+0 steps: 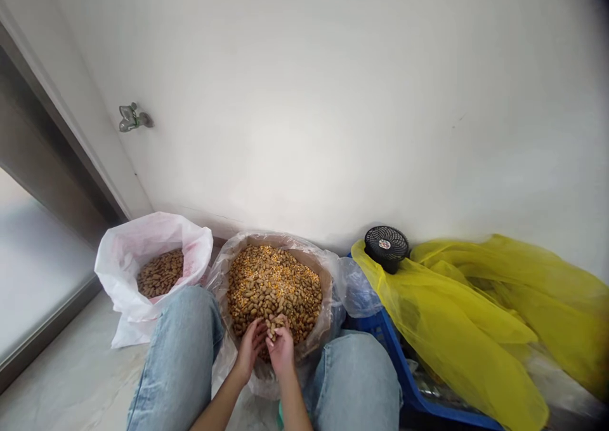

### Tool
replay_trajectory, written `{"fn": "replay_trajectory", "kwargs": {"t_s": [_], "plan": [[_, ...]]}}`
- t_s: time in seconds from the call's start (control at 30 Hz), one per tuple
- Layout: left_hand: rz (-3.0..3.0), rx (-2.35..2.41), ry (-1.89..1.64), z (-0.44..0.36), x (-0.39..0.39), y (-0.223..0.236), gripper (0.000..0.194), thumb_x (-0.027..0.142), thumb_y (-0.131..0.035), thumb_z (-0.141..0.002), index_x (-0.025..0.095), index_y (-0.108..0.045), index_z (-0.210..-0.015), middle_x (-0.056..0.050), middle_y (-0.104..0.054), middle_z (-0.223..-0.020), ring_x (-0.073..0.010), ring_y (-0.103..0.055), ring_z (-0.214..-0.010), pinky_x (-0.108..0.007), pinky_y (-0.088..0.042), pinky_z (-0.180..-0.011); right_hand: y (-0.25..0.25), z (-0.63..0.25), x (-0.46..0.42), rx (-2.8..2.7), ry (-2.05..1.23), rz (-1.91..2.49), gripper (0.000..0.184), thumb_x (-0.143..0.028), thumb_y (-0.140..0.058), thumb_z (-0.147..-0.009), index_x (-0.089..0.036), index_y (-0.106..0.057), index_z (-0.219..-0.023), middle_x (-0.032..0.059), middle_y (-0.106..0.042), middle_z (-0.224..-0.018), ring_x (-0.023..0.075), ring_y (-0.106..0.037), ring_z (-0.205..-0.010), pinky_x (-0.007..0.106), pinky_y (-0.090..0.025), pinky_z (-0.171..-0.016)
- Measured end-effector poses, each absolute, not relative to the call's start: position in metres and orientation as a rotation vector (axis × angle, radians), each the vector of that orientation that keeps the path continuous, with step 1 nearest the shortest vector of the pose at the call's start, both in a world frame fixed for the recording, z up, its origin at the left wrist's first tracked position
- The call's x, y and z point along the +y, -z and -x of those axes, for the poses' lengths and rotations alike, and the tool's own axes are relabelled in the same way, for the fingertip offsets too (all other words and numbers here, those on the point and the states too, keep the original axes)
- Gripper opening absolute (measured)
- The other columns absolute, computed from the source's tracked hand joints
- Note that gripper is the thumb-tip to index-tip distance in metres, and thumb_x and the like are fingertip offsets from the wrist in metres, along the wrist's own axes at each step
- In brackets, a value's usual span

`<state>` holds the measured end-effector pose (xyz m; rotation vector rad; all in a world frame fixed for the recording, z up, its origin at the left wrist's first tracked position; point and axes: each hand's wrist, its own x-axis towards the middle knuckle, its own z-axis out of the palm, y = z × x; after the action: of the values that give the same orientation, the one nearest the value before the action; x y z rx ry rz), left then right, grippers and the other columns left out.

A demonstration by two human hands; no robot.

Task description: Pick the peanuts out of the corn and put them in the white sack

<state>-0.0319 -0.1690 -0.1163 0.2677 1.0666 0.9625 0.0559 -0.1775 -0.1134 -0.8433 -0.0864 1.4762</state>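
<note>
Your left hand and right hand are over corn kernels in a clear plastic bag.
Your right hand is curled nearly shut, pinching a few peanuts; your left is half open beside it, nothing visible in it. A white bag of unshelled peanuts stands just left; a black desk fan sits right, against yellow plastic sheeting.

Your jeans are faded blue; the peanuts and corn kernels speckle tan and gold; the sheeting is yellow.
</note>
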Motion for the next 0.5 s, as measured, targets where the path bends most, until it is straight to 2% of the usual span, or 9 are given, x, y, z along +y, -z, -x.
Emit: {"fn": "replay_trajectory", "kwargs": {"t_s": [0.2,0.33,0.4,0.5], "plan": [[-0.256,1.149,-1.023,0.026,-0.172,0.115,0.036,0.038,-0.047,-0.072,0.019,-0.052,-0.103,-0.008,-0.058,-0.105,-0.0205,-0.055,-0.096,-0.032,-0.041,-0.081,0.123,-0.055,-0.187,-0.093,-1.466,0.946,0.026,-0.018,-0.058,-0.051,-0.024,-0.055,-0.076,-0.0045,-0.063,-0.074,0.0066,-0.05,-0.05,0.017,-0.038,-0.042],[-0.584,1.385,-1.078,0.019,-0.174,0.106,0.023,0.028,-0.05,-0.07,0.015,-0.055,-0.089,-0.01,-0.059,-0.096,-0.0205,-0.053,-0.096,-0.03,-0.036,-0.087,0.134,-0.061,-0.188,-0.092,-1.477,1.04,0.021,-0.023,-0.063,-0.047,-0.023,-0.058,-0.068,-0.0028,-0.065,-0.069,0.0118,-0.057,-0.056,0.023,-0.045,-0.048],[-0.774,1.37,-1.043,0.016,-0.176,0.095,0.022,0.024,-0.047,-0.072,0.014,-0.056,-0.089,-0.009,-0.059,-0.094,-0.0197,-0.053,-0.093,-0.031,-0.036,-0.087,0.137,-0.065,-0.186,-0.138,-1.504,1.094,0.016,-0.027,-0.064,-0.045,-0.023,-0.058,-0.059,-0.0031,-0.063,-0.059,0.0146,-0.059,-0.056,0.026,-0.048,-0.051],[-1.025,1.293,-1.015,0.014,-0.178,0.074,0.026,0.017,-0.047,-0.07,0.016,-0.057,-0.094,-0.007,-0.056,-0.101,-0.0178,-0.049,-0.098,-0.03,-0.032,-0.09,0.134,-0.071,-0.178,-0.342,-1.563,1.124,0.013,-0.033,-0.064,-0.044,-0.025,-0.058,-0.052,-0.003,-0.062,-0.053,0.0174,-0.059,-0.054,0.03,-0.049,-0.051]]}}
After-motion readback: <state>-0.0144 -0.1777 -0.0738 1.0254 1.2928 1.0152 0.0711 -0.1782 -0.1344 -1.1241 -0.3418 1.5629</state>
